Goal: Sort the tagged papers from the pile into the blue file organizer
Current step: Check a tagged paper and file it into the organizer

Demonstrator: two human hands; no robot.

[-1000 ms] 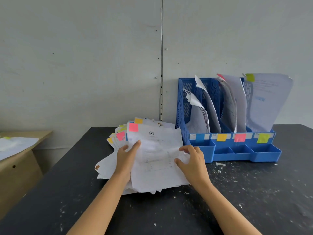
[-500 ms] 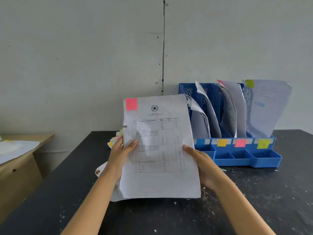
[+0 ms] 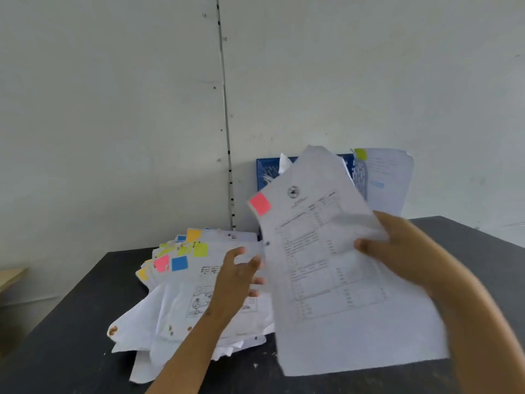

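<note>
A printed sheet (image 3: 326,265) with a pink tag (image 3: 260,203) is held raised and tilted by the right hand (image 3: 403,248), thumb pinched on its right edge, before the blue file organizer (image 3: 268,172). The left hand (image 3: 235,282) is held free over the pile (image 3: 184,282), fingers loosely spread. The pile is borne by a dark table (image 3: 71,351) against a pale wall (image 3: 113,109).

Your left hand (image 3: 237,282) has let go of the pink-tagged sheet (image 3: 326,268); your right hand (image 3: 397,248) alone now carries it, tilted toward 1 o'clock, before the blue organizer (image 3: 270,169)
</note>
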